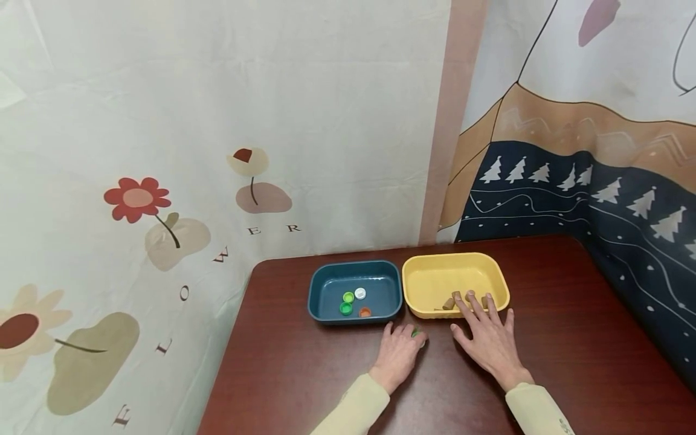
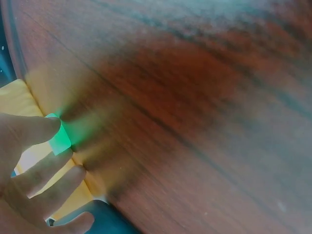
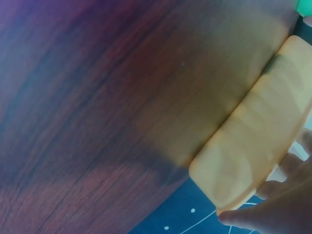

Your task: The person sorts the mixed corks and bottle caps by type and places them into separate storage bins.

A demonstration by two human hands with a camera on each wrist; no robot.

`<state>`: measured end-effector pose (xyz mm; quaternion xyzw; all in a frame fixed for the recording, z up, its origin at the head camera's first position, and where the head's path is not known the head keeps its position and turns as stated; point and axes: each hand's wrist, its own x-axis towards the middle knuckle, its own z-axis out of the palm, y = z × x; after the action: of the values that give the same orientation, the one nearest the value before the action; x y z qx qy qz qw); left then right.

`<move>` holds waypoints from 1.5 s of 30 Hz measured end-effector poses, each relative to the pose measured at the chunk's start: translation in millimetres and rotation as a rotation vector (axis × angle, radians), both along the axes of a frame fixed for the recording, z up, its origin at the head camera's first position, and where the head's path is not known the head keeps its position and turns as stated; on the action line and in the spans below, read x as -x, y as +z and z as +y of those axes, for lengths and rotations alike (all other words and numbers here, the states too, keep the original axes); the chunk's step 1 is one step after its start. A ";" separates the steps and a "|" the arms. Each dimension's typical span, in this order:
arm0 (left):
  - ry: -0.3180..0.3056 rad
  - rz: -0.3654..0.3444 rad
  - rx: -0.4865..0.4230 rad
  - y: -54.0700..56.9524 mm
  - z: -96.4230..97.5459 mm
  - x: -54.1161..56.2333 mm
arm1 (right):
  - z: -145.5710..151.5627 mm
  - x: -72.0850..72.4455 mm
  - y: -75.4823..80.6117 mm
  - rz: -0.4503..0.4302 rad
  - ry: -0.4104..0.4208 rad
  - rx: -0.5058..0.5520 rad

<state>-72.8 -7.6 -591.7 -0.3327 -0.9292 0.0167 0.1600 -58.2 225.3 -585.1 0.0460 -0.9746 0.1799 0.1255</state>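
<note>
My left hand point(image 1: 399, 355) pinches a small green bottle cap point(image 2: 60, 139) between thumb and forefinger, close over the table in front of the two trays. In the head view, the cap point(image 1: 415, 333) is mostly hidden by the fingers. My right hand point(image 1: 492, 343) reaches over the near rim of the yellow tray point(image 1: 455, 261), fingers spread and extended. Under and beside its fingertips lie several brown, cork-like pieces point(image 1: 448, 304), partly covered by the hand. To the left, the blue tray point(image 1: 315, 296) holds a white cap point(image 1: 360, 293), an orange cap point(image 1: 365, 312) and green caps point(image 1: 346, 309).
Both trays stand side by side near the back edge of a dark red-brown wooden table point(image 1: 283, 362). Behind it hangs a pale flower-printed cloth point(image 1: 337, 121), and a dark cloth with tree prints point(image 1: 544, 205) hangs at the right.
</note>
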 end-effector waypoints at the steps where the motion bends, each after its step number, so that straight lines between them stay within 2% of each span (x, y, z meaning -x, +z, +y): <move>1: -0.003 0.002 0.000 0.0 -0.3 0.0 | 0.0 -0.3 0.1 0.001 0.000 0.000; 10: -0.012 -0.013 -0.003 1.5 -4.2 -2.8 | 0.0 -0.8 0.8 -0.011 0.004 0.009; 19: -0.037 0.014 -0.058 3.3 -16.5 -10.7 | -3.8 -0.2 2.6 -0.017 0.003 -0.024; 27: -0.020 -0.023 -0.098 14.0 -34.1 -17.2 | -28.7 1.8 3.0 0.071 0.064 -0.066; 33: -0.023 -0.032 -0.176 22.3 -50.7 -18.0 | -54.0 3.8 6.1 0.053 0.113 -0.060; 40: -0.033 0.033 -0.310 30.5 -71.0 -14.8 | -76.9 6.8 6.4 0.140 0.176 -0.060; 45: -0.007 0.081 -0.342 36.1 -84.3 -9.9 | -87.5 8.4 5.4 0.133 0.193 -0.082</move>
<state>-62.9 -91.9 -555.6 -0.3031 -0.9101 -0.1288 0.2516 -66.6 137.8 -579.7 0.1565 -0.9617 0.1478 0.1698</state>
